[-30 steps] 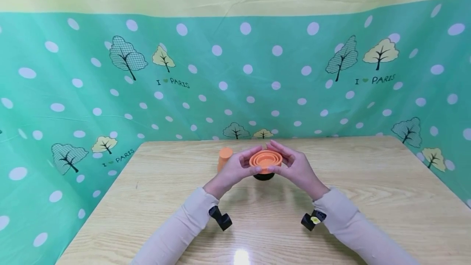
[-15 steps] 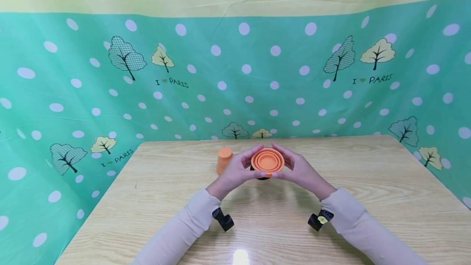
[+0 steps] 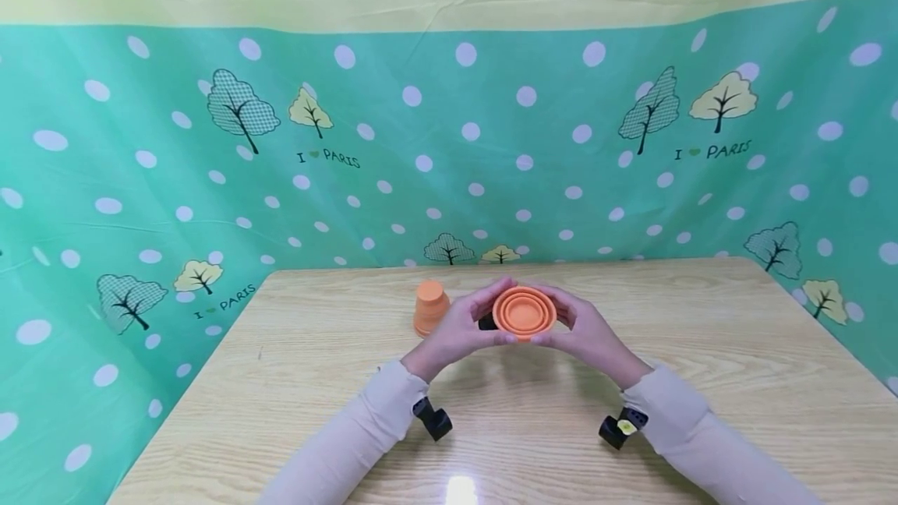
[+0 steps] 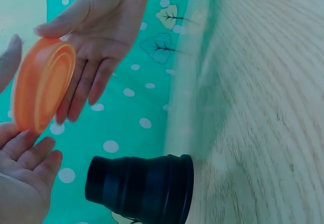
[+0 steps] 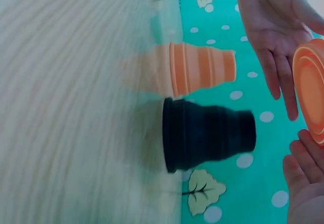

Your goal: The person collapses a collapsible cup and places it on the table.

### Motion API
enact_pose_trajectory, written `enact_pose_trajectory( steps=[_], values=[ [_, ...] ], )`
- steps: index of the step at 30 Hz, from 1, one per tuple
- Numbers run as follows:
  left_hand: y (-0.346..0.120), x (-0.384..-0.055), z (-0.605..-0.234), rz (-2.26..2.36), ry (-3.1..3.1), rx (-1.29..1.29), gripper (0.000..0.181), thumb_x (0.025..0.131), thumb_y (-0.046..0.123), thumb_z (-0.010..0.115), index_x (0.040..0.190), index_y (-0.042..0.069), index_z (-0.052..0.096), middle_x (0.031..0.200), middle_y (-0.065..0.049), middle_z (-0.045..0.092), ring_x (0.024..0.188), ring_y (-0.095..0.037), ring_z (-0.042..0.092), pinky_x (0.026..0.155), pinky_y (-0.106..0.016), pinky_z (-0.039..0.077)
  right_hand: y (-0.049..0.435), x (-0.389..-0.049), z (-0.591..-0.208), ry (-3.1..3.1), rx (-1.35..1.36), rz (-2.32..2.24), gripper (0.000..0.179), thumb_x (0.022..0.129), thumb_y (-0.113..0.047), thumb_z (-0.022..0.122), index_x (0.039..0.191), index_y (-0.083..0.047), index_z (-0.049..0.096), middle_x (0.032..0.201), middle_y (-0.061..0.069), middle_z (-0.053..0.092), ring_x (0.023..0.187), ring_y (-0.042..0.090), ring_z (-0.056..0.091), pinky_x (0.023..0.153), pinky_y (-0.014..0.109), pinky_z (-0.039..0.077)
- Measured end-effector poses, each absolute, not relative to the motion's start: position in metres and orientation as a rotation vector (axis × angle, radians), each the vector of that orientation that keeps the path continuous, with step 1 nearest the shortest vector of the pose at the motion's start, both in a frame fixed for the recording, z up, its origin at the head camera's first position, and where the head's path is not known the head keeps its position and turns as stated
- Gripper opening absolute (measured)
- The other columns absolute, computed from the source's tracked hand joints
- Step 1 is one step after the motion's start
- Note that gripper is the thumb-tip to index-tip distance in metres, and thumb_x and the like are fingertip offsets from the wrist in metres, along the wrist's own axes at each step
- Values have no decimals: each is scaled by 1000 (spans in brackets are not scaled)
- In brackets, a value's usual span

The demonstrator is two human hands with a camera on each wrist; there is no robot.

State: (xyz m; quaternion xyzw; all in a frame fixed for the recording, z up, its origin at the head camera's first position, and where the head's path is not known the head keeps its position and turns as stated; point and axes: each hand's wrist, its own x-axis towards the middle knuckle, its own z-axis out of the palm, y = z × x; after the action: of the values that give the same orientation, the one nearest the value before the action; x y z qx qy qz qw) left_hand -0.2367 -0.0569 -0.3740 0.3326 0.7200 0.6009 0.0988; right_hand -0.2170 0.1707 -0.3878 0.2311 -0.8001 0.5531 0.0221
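Note:
My left hand (image 3: 459, 326) and right hand (image 3: 584, 331) hold a flattened orange collapsible cup (image 3: 525, 313) between them, each gripping one side with the thumb at the near rim. Its folded rings face up and toward the head camera. In the left wrist view the cup (image 4: 44, 85) appears as a thin disc, raised above the table. Below it a black collapsible cup (image 5: 210, 135) stands extended and upside down on the table; in the head view the hands and held cup mostly cover it.
Another orange collapsible cup (image 3: 430, 309), extended and upside down, stands left of the black one, just beyond my left hand. The wooden table (image 3: 337, 380) stretches around them. A green dotted cloth (image 3: 393, 146) hangs behind its far edge.
Both hands have shifted slightly right with the flattened cup, and its ringed face has tilted more toward the head camera. The orange cup on the left is now less covered by my left hand.

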Motion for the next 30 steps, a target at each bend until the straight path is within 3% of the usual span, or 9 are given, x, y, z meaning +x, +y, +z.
enact_pose_trajectory(
  steps=[8,14,20,30],
  values=[
    [-57,-228,-357,1841,2249,828,65,87,4,66,144,0,34,148,-13,37,138,-27,29,113,-43,25,192,-223,-395,-2563,525,1643,72,79,-27,77,139,-5,43,135,16,52,125,32,47,104,48,37],
    [-53,-248,-388,1929,2313,739,67,86,12,70,144,9,37,148,-4,38,139,-17,28,114,-37,23,212,-233,-404,-2668,408,1607,77,81,-36,74,141,-3,38,138,18,48,127,35,45,103,46,38],
    [-49,-255,-403,1988,2303,641,70,85,19,72,145,11,37,147,-3,39,138,-18,31,113,-39,24,226,-243,-412,-2737,330,1642,79,82,-37,72,142,0,36,136,20,49,123,33,48,99,41,43],
    [-45,-261,-406,1998,2281,548,68,86,17,71,144,8,37,146,-8,40,137,-22,32,114,-41,23,240,-257,-419,-2809,376,1617,73,81,-29,75,135,7,42,126,22,55,115,35,53,96,43,45]
  ],
)
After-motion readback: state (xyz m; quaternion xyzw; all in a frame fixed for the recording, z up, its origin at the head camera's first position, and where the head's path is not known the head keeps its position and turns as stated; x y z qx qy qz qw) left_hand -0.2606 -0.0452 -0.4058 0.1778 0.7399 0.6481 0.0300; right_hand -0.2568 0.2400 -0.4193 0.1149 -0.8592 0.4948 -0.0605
